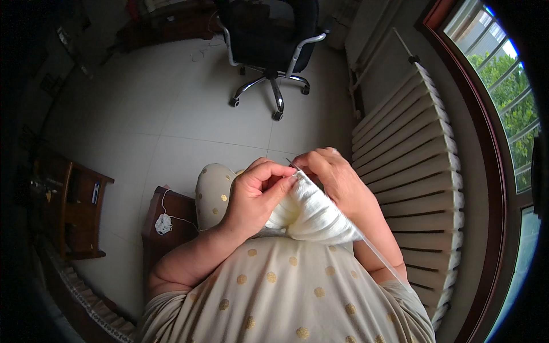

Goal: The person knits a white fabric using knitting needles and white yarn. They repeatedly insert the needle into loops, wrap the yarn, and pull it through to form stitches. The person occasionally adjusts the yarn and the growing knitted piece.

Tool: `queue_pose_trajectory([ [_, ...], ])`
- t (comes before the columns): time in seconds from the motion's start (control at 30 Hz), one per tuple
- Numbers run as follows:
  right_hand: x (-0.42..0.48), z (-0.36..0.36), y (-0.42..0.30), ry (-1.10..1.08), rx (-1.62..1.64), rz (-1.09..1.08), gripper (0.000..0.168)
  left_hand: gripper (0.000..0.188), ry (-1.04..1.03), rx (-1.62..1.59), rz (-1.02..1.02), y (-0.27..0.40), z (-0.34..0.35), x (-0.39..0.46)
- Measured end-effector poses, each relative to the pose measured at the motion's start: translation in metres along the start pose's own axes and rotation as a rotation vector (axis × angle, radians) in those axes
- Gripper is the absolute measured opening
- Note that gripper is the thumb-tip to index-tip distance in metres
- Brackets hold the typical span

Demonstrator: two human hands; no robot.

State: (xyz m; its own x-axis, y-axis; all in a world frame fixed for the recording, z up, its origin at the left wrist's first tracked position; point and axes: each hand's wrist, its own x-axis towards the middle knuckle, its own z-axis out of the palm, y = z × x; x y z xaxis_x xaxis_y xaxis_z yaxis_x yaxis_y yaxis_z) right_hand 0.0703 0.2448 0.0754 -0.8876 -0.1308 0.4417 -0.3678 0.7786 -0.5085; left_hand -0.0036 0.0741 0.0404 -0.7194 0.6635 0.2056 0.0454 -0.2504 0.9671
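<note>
White knitted fabric hangs gathered along a long, thin knitting needle, which slants down to the right towards my sleeve. My left hand pinches the fabric's upper corner between thumb and index finger. Close beside it, my right hand is curled around the needle area at the same corner, its fingertips partly hidden behind the work. A dark needle tip sticks out between the two hands. At my left, a small ball of white yarn lies on a dark wooden surface, with a strand running towards my lap.
A white radiator stands close at my right, below a barred window. Ahead on the tiled floor is a black office chair on casters. A wooden shelf unit stands at the far left, beyond the dark wooden seat or stool.
</note>
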Motion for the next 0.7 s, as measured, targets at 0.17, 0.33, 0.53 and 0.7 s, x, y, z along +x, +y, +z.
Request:
queue_pose_trajectory([
  [0.17, 0.009, -0.002, 0.002, 0.079, -0.035, -0.148, 0.052, 0.007, 0.012, 0.051, 0.069, 0.004, 0.0, -0.001],
  [0.33, -0.004, -0.002, -0.012, 0.35, -0.44, -0.29, 0.036, 0.014, 0.126, -0.181, 0.006, 0.011, -0.001, -0.001],
  [0.53, -0.016, 0.012, -0.006, 0.38, -0.334, -0.203, 0.039, 0.017, 0.099, -0.291, -0.065, 0.016, 0.0, 0.0],
  [0.7, -0.015, 0.008, 0.004, 0.328, -0.015, -0.206, 0.034, 0.013, -0.008, -0.445, -0.243, 0.024, -0.006, 0.002],
])
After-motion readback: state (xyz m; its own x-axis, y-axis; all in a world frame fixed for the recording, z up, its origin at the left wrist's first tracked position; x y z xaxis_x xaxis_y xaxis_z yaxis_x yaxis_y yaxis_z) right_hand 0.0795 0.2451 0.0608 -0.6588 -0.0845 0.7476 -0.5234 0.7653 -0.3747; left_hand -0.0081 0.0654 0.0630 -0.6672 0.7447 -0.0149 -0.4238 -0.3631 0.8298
